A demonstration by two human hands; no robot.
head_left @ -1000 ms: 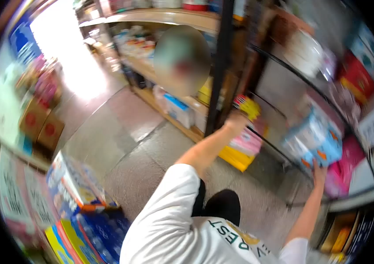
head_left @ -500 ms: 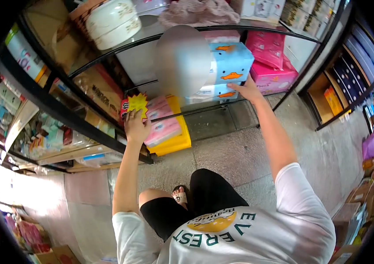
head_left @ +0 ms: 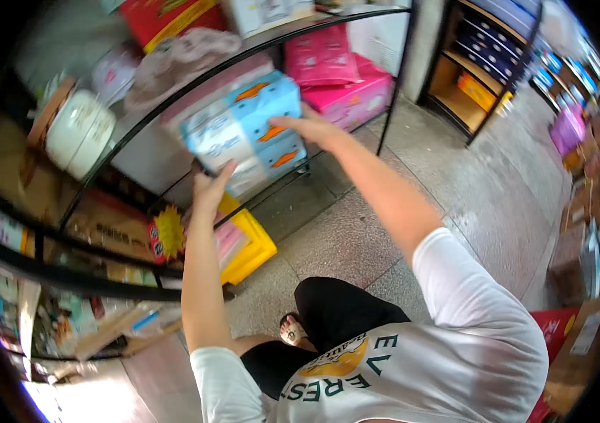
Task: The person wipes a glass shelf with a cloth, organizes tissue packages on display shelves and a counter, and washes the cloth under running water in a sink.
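A blue-and-white multipack of tissues [head_left: 247, 134] with orange duck bills sits tilted on the lower shelf, between my two hands. My right hand [head_left: 308, 128] grips its right side, the fingers reaching onto the blue front. At its lower left corner is my left hand [head_left: 210, 189], thumb up against the white front and the other fingers partly hidden. Below my left hand lie a pink tissue pack [head_left: 228, 240], partly covered by my forearm, and a yellow package [head_left: 254, 247]. A yellow starburst price card [head_left: 168, 233] stands left of my left wrist.
Pink packages [head_left: 321, 56] and a pink box [head_left: 353, 92] stand right of the tissues. A black shelf bar [head_left: 243, 55] crosses above my hands. A white pot [head_left: 80, 134] sits on the upper shelf, and cardboard boxes [head_left: 585, 338] line the right side.
My left hand has left the price card and pink pack and moved to the tissue multipack's left side. My right hand stays at its right side. The camera view has turned right.
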